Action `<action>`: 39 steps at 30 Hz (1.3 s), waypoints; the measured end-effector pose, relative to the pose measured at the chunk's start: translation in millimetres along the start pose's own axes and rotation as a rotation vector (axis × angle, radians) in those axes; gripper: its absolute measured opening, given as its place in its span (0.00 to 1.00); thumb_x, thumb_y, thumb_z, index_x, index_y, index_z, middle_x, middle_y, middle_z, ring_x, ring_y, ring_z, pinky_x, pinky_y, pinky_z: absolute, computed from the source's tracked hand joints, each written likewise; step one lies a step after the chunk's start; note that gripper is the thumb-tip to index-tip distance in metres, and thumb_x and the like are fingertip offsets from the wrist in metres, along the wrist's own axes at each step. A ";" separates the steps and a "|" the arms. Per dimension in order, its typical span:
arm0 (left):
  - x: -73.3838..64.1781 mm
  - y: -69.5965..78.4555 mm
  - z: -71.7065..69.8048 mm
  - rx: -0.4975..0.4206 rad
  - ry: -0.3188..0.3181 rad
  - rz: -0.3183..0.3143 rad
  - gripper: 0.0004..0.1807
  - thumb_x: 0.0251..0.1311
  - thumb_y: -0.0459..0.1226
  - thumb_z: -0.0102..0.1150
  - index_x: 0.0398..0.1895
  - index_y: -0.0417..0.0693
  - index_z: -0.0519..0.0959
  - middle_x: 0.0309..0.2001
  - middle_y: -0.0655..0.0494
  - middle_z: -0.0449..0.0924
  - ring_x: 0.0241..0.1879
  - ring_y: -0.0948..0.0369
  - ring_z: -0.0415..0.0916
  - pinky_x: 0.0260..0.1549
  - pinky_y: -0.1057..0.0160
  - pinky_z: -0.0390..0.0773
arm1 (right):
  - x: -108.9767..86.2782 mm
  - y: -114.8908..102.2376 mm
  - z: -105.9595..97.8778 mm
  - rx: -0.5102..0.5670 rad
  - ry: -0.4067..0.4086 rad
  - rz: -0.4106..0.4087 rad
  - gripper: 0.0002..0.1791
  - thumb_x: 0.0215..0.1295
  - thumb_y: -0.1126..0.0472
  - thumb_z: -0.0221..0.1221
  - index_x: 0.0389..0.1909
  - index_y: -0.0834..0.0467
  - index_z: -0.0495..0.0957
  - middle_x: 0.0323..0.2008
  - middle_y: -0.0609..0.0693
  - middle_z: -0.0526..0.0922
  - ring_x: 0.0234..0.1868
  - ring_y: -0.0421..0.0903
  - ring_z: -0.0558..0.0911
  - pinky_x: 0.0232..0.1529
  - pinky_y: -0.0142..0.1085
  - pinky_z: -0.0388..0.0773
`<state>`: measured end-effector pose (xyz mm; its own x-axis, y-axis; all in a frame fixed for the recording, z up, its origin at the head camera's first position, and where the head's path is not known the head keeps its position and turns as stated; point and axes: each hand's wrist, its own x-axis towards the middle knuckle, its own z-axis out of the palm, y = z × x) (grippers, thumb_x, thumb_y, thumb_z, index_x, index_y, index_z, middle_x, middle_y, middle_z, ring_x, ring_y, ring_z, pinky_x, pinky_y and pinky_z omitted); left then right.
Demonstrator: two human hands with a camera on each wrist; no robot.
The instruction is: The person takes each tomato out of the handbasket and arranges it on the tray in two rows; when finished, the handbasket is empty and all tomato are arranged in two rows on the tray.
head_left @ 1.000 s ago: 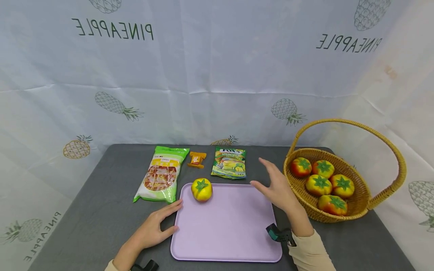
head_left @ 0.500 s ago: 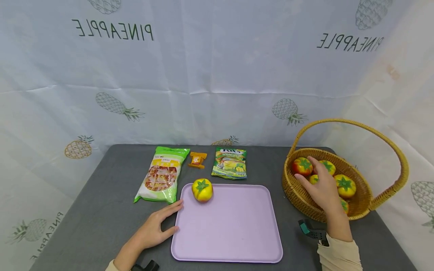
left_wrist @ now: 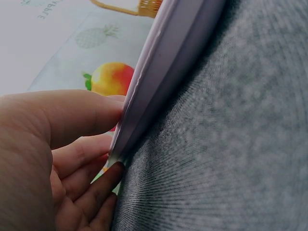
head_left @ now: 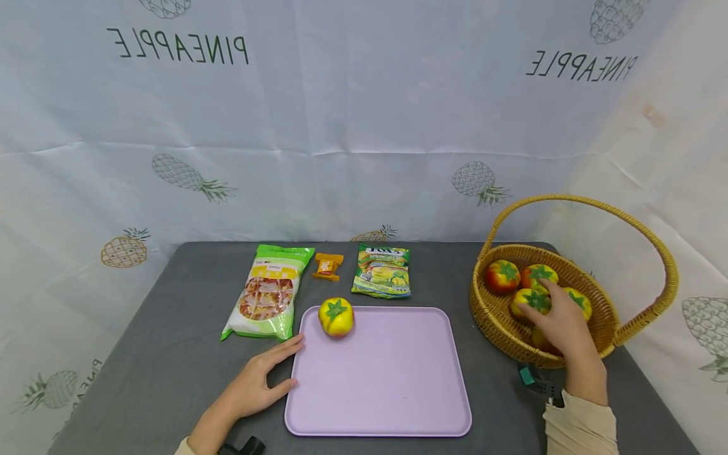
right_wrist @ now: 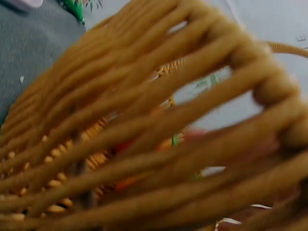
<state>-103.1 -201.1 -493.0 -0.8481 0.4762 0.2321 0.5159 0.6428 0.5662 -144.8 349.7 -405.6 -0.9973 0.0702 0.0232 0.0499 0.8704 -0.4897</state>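
My left hand rests at the left rim of a lilac tray, thumb and fingers spread along it. In the left wrist view its thumb touches the rim. A yellow tomato with a green star-shaped top sits in the tray's back left corner. My right hand reaches into a wicker basket, thumb and index finger at the near side of a yellow tomato. Whether they grip it, I cannot tell. Other tomatoes lie around the hand, which partly covers the front one. Wicker strands hide most of the right wrist view.
Behind the tray lie a green and white food bag, a small orange packet and a green candy bag. The basket's tall handle arches over its right side. A pineapple-print cloth hangs behind the grey table.
My right hand has moved from above the tray's right side into the basket, down among the tomatoes. The back tomato has turned, showing more red. My left hand has stayed at the rim.
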 end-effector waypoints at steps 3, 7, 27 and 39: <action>-0.3 0.1 -0.1 0.001 -0.002 -0.003 0.32 0.54 0.43 0.65 0.64 0.54 0.71 0.67 0.62 0.67 0.65 0.58 0.67 0.57 0.52 0.73 | 0.3 3.3 1.0 -0.018 -0.014 0.010 0.48 0.64 0.41 0.54 0.70 0.71 0.47 0.63 0.79 0.56 0.57 0.77 0.61 0.51 0.68 0.63; -0.3 0.4 -0.3 -0.001 0.000 -0.002 0.32 0.53 0.43 0.65 0.64 0.54 0.71 0.67 0.61 0.67 0.65 0.58 0.67 0.57 0.52 0.73 | 2.0 6.5 3.5 -0.048 -0.040 0.012 0.50 0.63 0.43 0.57 0.69 0.75 0.48 0.62 0.80 0.57 0.57 0.77 0.61 0.52 0.67 0.63; -0.2 0.4 -0.3 0.007 -0.004 -0.005 0.32 0.53 0.42 0.65 0.64 0.54 0.71 0.67 0.61 0.67 0.65 0.56 0.67 0.57 0.51 0.72 | 2.8 5.0 7.0 -0.165 -0.002 0.005 0.42 0.57 0.56 0.63 0.62 0.80 0.57 0.55 0.83 0.59 0.53 0.78 0.61 0.51 0.68 0.63; -0.2 0.1 -0.7 0.002 0.003 0.006 0.32 0.53 0.42 0.66 0.64 0.53 0.72 0.67 0.61 0.67 0.65 0.57 0.67 0.57 0.52 0.72 | -0.5 -11.4 3.4 -0.114 0.080 -0.014 0.42 0.60 0.52 0.62 0.65 0.73 0.57 0.57 0.78 0.58 0.51 0.74 0.65 0.46 0.67 0.67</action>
<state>-102.9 -201.5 -492.4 -0.8452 0.4786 0.2378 0.5215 0.6411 0.5631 -145.1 338.1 -403.0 -0.9907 0.0919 0.1006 0.0461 0.9209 -0.3870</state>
